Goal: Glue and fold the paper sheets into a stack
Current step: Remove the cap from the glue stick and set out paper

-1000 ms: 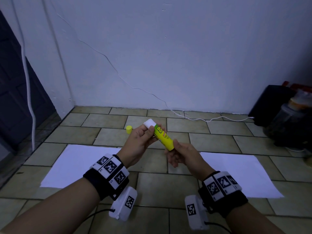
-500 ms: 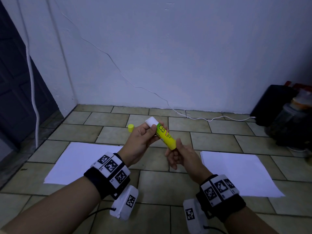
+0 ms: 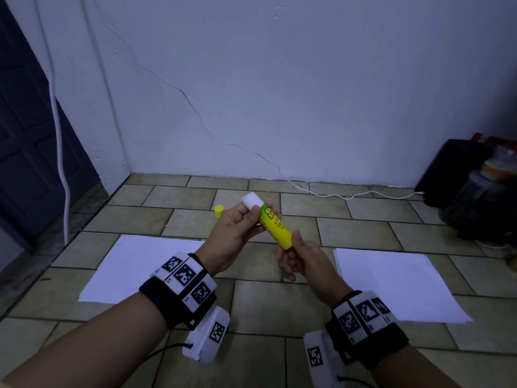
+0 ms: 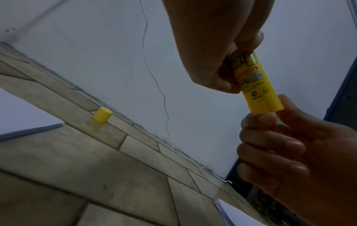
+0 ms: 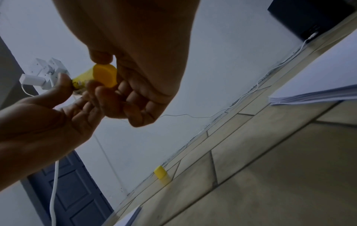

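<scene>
Glue stick (image 3: 272, 224), mid-frame above the floor between two paper piles, is pinched near its white tip by the left hand (image 3: 233, 238) while the right hand (image 3: 300, 260) pinches the base; twist gently, exposing little glue

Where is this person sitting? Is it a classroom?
Probably not a classroom. It looks like the corner of a room at home: a bare tiled floor, a plain white wall with a charger cable trailing along it, and a dark panelled door. No desks show.
</scene>
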A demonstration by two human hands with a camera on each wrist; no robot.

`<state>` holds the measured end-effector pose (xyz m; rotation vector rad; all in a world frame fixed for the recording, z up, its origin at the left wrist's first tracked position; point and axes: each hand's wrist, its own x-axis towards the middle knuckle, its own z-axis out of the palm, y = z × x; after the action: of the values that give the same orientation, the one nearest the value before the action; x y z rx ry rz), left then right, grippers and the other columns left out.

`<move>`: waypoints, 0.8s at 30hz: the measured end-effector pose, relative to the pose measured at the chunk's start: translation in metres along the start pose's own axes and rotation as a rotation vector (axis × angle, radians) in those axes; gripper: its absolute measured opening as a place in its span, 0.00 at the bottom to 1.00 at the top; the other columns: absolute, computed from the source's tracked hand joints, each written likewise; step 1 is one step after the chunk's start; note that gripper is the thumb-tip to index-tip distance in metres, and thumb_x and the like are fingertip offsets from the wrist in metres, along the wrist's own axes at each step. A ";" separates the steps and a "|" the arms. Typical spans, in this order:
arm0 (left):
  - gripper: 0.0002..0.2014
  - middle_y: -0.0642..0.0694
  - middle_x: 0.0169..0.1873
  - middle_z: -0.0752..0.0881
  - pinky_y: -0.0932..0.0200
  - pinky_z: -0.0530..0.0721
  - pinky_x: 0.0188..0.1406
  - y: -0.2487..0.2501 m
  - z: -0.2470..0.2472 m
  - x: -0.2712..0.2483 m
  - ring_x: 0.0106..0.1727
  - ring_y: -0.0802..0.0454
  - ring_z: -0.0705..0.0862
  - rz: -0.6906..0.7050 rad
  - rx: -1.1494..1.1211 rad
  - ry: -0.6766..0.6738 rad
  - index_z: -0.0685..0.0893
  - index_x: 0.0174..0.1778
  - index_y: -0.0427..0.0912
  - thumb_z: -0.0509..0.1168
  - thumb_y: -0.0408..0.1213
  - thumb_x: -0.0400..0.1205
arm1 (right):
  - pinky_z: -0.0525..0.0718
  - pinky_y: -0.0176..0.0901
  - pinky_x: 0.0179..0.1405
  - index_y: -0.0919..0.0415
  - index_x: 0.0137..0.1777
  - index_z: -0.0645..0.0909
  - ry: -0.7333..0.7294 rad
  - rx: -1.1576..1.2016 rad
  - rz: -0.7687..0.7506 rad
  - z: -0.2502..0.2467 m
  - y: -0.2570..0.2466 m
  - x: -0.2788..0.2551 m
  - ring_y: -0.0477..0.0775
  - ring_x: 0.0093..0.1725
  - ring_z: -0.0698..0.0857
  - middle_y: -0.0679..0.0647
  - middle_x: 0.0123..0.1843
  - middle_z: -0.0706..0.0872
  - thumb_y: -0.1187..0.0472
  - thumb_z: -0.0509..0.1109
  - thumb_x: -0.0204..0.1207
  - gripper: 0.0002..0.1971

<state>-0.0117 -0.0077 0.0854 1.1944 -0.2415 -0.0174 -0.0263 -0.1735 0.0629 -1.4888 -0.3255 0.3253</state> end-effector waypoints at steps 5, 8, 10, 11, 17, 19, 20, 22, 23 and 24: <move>0.13 0.53 0.43 0.91 0.60 0.85 0.52 -0.002 -0.001 -0.007 0.48 0.58 0.87 -0.004 0.214 0.016 0.84 0.51 0.40 0.62 0.44 0.80 | 0.79 0.37 0.30 0.55 0.52 0.79 0.070 -0.135 -0.093 -0.001 0.007 -0.003 0.46 0.35 0.83 0.49 0.41 0.85 0.45 0.71 0.72 0.16; 0.13 0.51 0.43 0.90 0.64 0.84 0.51 -0.010 0.004 -0.016 0.48 0.58 0.87 -0.023 0.317 -0.040 0.86 0.52 0.39 0.63 0.43 0.79 | 0.83 0.40 0.43 0.54 0.52 0.79 0.056 -0.321 -0.193 -0.001 0.009 -0.007 0.45 0.43 0.85 0.47 0.43 0.86 0.56 0.75 0.73 0.10; 0.15 0.45 0.46 0.88 0.68 0.83 0.48 -0.014 0.008 -0.021 0.47 0.60 0.86 -0.043 0.382 -0.070 0.85 0.55 0.37 0.63 0.41 0.79 | 0.82 0.43 0.40 0.56 0.50 0.77 0.018 -0.395 -0.161 0.001 0.008 -0.010 0.46 0.38 0.84 0.50 0.39 0.84 0.62 0.70 0.79 0.04; 0.13 0.44 0.51 0.87 0.69 0.81 0.50 -0.014 0.008 -0.021 0.51 0.60 0.85 -0.045 0.462 -0.069 0.85 0.58 0.39 0.63 0.40 0.81 | 0.81 0.40 0.37 0.55 0.49 0.75 0.018 -0.428 -0.123 0.001 0.008 -0.011 0.45 0.35 0.82 0.50 0.37 0.82 0.63 0.68 0.81 0.04; 0.24 0.50 0.70 0.76 0.57 0.73 0.69 -0.007 -0.033 -0.026 0.70 0.57 0.72 -0.163 1.057 -0.084 0.78 0.71 0.46 0.70 0.44 0.80 | 0.74 0.47 0.40 0.55 0.43 0.69 0.346 -0.551 0.083 -0.059 0.011 -0.015 0.56 0.39 0.77 0.56 0.39 0.77 0.65 0.68 0.77 0.09; 0.26 0.49 0.71 0.74 0.58 0.69 0.69 -0.003 -0.054 -0.031 0.72 0.55 0.70 -0.206 1.206 -0.114 0.76 0.73 0.44 0.72 0.44 0.79 | 0.71 0.45 0.37 0.59 0.46 0.70 0.419 -0.629 0.145 -0.085 0.013 -0.020 0.57 0.42 0.77 0.56 0.40 0.76 0.67 0.66 0.78 0.07; 0.28 0.47 0.73 0.73 0.57 0.67 0.71 -0.002 -0.065 -0.034 0.74 0.52 0.68 -0.249 1.278 -0.113 0.75 0.74 0.44 0.72 0.45 0.78 | 0.70 0.45 0.37 0.62 0.49 0.70 0.441 -0.654 0.187 -0.096 0.016 -0.023 0.58 0.43 0.77 0.57 0.41 0.76 0.67 0.64 0.80 0.05; 0.33 0.44 0.77 0.70 0.54 0.61 0.75 -0.001 -0.084 -0.038 0.79 0.46 0.62 -0.344 1.397 -0.095 0.71 0.77 0.43 0.73 0.48 0.77 | 0.70 0.46 0.40 0.65 0.51 0.69 0.463 -0.656 0.271 -0.113 0.023 -0.028 0.60 0.46 0.78 0.60 0.45 0.76 0.67 0.62 0.80 0.04; 0.36 0.44 0.78 0.68 0.54 0.59 0.76 0.000 -0.091 -0.040 0.79 0.45 0.61 -0.379 1.451 -0.094 0.69 0.78 0.42 0.73 0.50 0.76 | 0.71 0.46 0.41 0.65 0.51 0.69 0.469 -0.643 0.302 -0.119 0.027 -0.029 0.60 0.46 0.77 0.61 0.45 0.76 0.68 0.62 0.80 0.04; 0.38 0.43 0.79 0.67 0.55 0.56 0.76 0.000 -0.098 -0.043 0.80 0.45 0.60 -0.418 1.499 -0.093 0.67 0.78 0.41 0.73 0.53 0.76 | 0.71 0.46 0.41 0.65 0.50 0.69 0.472 -0.628 0.326 -0.124 0.031 -0.030 0.60 0.45 0.77 0.60 0.44 0.76 0.68 0.62 0.79 0.04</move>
<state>-0.0341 0.0883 0.0443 2.7261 -0.0415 -0.2995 -0.0037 -0.2967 0.0250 -2.1839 0.2236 0.1174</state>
